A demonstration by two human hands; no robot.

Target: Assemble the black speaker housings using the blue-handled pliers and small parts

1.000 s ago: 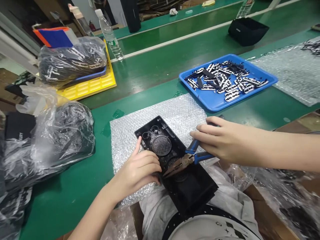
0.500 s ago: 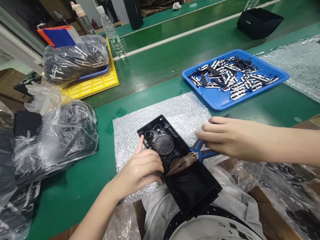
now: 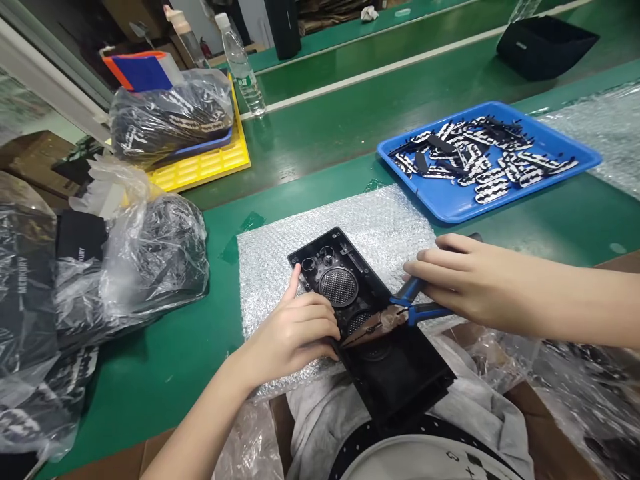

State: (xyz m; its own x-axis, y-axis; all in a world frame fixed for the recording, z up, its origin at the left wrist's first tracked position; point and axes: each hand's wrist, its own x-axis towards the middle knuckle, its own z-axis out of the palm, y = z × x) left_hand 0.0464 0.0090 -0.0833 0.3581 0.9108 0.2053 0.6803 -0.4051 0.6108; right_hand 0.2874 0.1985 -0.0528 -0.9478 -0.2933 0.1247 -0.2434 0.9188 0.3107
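A black plastic housing (image 3: 411,365) with round mesh grilles lies at a slant in front of me, its near end over my lap. My left hand (image 3: 295,330) grips its left edge, with the index finger stretched along the rim towards the far corner. My right hand (image 3: 455,273) is closed around the handles of blue-handled long-nose pliers (image 3: 387,320). Their jaws lie across the middle of the housing, with the tips close to my left fingers. I cannot make out whether the jaws pinch anything.
Bubble wrap (image 3: 280,247) lies beneath the housing's far part. A blue tray (image 3: 453,213) of black-and-white parts stands beyond my right hand. Bagged black parts (image 3: 155,253) sit at left, near a yellow tray (image 3: 200,170) and a water bottle (image 3: 243,73). A black shell (image 3: 545,50) stands far right.
The whole view has shifted slightly, so everything sits a little further right. Both hands keep their hold on the housing and the pliers, with little visible movement.
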